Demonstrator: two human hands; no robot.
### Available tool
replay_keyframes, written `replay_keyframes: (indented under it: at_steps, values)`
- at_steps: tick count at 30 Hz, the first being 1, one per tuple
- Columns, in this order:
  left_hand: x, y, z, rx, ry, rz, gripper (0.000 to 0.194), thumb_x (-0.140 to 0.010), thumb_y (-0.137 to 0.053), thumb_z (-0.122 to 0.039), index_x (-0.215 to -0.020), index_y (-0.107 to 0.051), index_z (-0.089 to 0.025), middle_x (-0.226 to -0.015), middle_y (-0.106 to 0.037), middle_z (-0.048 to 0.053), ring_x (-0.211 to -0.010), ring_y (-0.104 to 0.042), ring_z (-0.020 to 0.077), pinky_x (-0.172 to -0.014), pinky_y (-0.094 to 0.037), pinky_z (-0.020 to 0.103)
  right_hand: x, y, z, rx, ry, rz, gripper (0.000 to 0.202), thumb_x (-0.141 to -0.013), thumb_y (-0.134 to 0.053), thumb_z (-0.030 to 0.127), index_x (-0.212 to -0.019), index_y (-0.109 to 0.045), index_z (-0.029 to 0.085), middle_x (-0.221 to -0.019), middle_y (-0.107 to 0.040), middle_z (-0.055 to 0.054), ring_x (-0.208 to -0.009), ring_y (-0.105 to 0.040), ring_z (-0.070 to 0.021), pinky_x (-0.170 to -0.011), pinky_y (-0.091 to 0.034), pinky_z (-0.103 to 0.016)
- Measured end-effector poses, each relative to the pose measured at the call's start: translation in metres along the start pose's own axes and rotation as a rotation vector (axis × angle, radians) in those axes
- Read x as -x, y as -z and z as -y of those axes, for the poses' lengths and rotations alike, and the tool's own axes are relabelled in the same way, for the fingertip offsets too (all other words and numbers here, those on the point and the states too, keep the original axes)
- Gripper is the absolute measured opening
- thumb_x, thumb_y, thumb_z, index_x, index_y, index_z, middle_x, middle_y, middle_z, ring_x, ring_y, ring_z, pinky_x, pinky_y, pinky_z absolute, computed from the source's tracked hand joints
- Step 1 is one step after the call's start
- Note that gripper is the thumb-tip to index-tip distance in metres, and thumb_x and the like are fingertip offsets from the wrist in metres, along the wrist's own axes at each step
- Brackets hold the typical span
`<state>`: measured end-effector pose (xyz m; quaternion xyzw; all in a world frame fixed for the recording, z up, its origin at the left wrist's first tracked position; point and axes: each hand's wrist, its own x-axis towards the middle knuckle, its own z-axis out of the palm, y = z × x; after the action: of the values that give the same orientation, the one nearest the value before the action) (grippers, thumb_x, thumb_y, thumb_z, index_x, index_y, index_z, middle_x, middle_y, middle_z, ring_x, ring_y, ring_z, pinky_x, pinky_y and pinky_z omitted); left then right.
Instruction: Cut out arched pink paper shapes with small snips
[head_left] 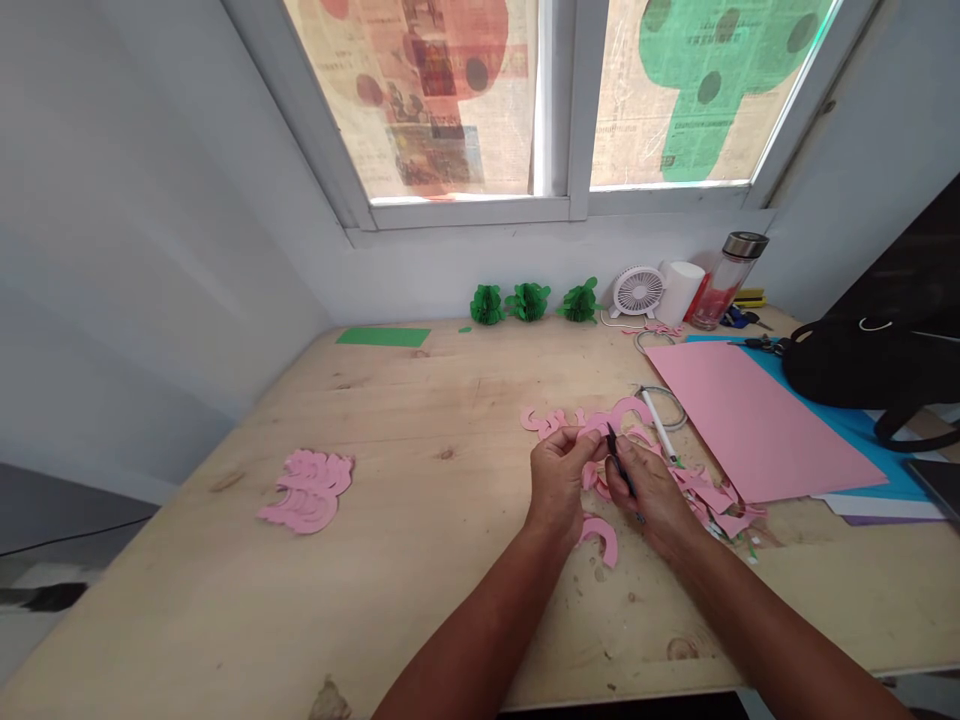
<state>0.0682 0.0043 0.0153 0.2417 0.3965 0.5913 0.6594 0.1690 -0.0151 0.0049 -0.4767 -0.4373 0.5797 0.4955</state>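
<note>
We see our left hand (559, 470) pinching a pink paper cutout (596, 428) at its fingertips, while just beside it our right hand (649, 490) closes on dark scissors (616, 455) whose blades point away from us into that paper

Home craft corner: wooden table (420, 420), coloured paper sheets (750, 420), papered window (555, 100).

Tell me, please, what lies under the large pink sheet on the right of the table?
A blue sheet shows beneath the large pink sheet, with white and purple edges lower down. How far these reach under it is covered.
</note>
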Motion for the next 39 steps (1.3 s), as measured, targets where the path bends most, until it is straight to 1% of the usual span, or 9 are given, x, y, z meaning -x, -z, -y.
replay_keyframes:
  at_steps: [7, 15, 21, 25, 29, 33, 39]
  values:
    - [-0.0006, 0.0010, 0.0010, -0.007, 0.003, 0.001, 0.018, -0.060, -0.076, -0.023, -0.061, -0.063, -0.011, -0.058, -0.059, 0.000, -0.058, -0.055, 0.0092, -0.065, -0.045, 0.023, -0.0017, 0.0009, -0.0028, -0.005, 0.008, -0.001, 0.049, -0.086, -0.046, 0.054, -0.051, -0.042, 0.019, -0.045, -0.033, 0.006, -0.039, -0.022, -0.0069, -0.037, -0.016, -0.021]
    - [0.0010, 0.0017, 0.0001, -0.021, -0.014, 0.032, 0.016, -0.065, -0.071, -0.022, -0.060, -0.061, -0.011, -0.056, -0.057, 0.000, -0.058, -0.053, 0.0083, -0.065, -0.043, 0.022, -0.0032, 0.0024, -0.0072, -0.023, 0.004, -0.010, 0.049, -0.085, -0.049, 0.055, -0.053, -0.040, 0.019, -0.044, -0.032, 0.007, -0.038, -0.022, -0.0058, -0.035, -0.017, -0.019]
    - [0.0012, 0.0011, -0.0008, -0.025, -0.016, 0.038, 0.016, -0.065, -0.071, -0.022, -0.060, -0.061, -0.011, -0.055, -0.056, 0.000, -0.057, -0.051, 0.0084, -0.064, -0.042, 0.022, -0.0038, 0.0039, -0.0085, -0.015, -0.004, -0.013, 0.046, -0.085, -0.049, 0.054, -0.055, -0.042, 0.019, -0.043, -0.031, 0.007, -0.038, -0.020, -0.0058, -0.035, -0.015, -0.019]
    - [0.0021, 0.0007, -0.0019, -0.011, -0.014, 0.046, 0.015, -0.065, -0.071, -0.021, -0.061, -0.060, -0.011, -0.054, -0.055, -0.001, -0.055, -0.050, 0.0082, -0.063, -0.042, 0.022, -0.0038, 0.0042, -0.0082, 0.000, -0.004, -0.012, 0.048, -0.084, -0.049, 0.054, -0.054, -0.041, 0.019, -0.042, -0.031, 0.007, -0.037, -0.020, -0.0055, -0.035, -0.016, -0.019]
    - [0.0019, 0.0008, -0.0021, -0.014, -0.017, 0.062, 0.016, -0.066, -0.070, -0.022, -0.060, -0.059, -0.011, -0.052, -0.054, -0.001, -0.055, -0.050, 0.0084, -0.062, -0.041, 0.022, -0.0041, 0.0045, -0.0078, -0.006, 0.004, -0.010, 0.043, -0.085, -0.050, 0.053, -0.059, -0.045, 0.019, -0.042, -0.031, 0.008, -0.036, -0.021, -0.0055, -0.035, -0.016, -0.019]
    - [0.0020, 0.0011, -0.0022, -0.011, -0.022, 0.073, 0.016, -0.066, -0.070, -0.022, -0.060, -0.059, -0.012, -0.052, -0.054, -0.001, -0.054, -0.049, 0.0085, -0.062, -0.041, 0.023, -0.0043, 0.0049, -0.0079, 0.007, -0.003, -0.009, 0.043, -0.085, -0.049, 0.053, -0.060, -0.046, 0.019, -0.040, -0.030, 0.008, -0.035, -0.021, -0.0056, -0.035, -0.016, -0.019]
    - [0.0028, 0.0005, -0.0033, -0.008, -0.029, 0.077, 0.015, -0.065, -0.069, -0.021, -0.060, -0.058, -0.012, -0.052, -0.054, -0.001, -0.053, -0.049, 0.0089, -0.062, -0.041, 0.024, -0.0049, 0.0056, -0.0087, 0.009, -0.010, -0.004, 0.037, -0.086, -0.049, 0.051, -0.069, -0.053, 0.018, -0.041, -0.030, 0.009, -0.036, -0.019, -0.0058, -0.034, -0.015, -0.019]
